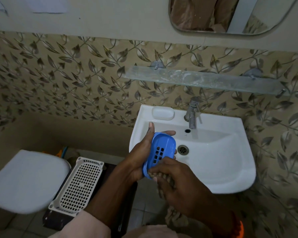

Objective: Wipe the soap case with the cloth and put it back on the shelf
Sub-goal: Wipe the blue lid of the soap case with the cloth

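Two hands over sink [230, 169]: left hand [141, 152] cupping blue soap case [162, 150] tilted, right hand [181, 182] clenched on cloth [163, 184] against case's lower end. No legible writing.

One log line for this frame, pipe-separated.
phase: wiping | left hand: holds blue soap case over sink | right hand: cloth against case | glass shelf: bare | return: not yet done
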